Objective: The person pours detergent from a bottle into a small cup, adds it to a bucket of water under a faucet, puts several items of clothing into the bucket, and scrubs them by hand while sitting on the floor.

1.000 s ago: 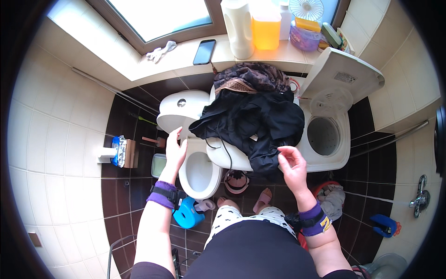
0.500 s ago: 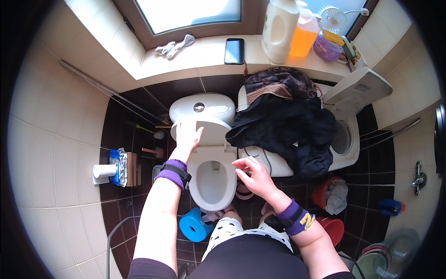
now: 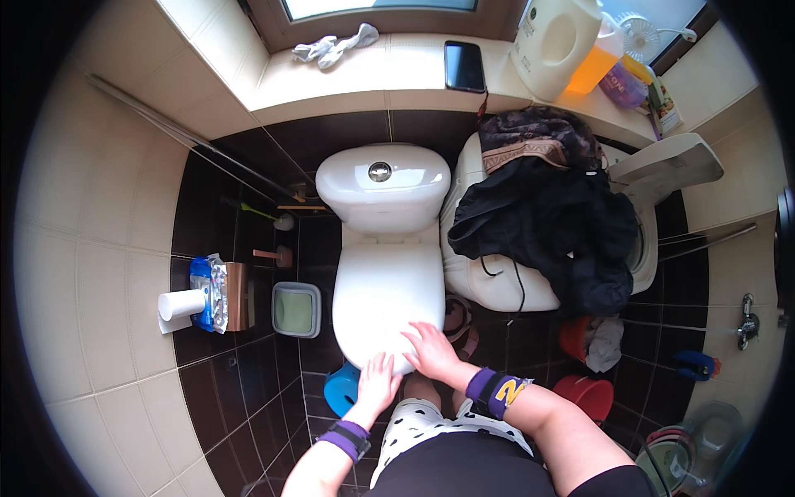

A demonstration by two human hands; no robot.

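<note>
The white toilet lid (image 3: 387, 290) lies flat over the bowl, below the white cistern (image 3: 383, 195) with its round flush button. My left hand (image 3: 378, 388) touches the lid's front edge, fingers stretched out. Just right of it, my right hand (image 3: 432, 354) rests on the lid's front right part with its fingers apart. Neither hand holds anything. Purple wristbands with black straps go round both wrists. The bowl and seat are hidden beneath the lid.
Black clothing (image 3: 551, 232) lies over the white washing machine (image 3: 497, 282) on the right. A blue stool-like item (image 3: 340, 391) stands by the toilet's front left. A small bin (image 3: 296, 310) is at left. A phone (image 3: 464, 66) and bottles (image 3: 555, 45) line the windowsill.
The lid has come down from upright against the cistern and now covers the bowl. My left hand has moved from the raised lid to its front edge; my right hand has come onto it.
</note>
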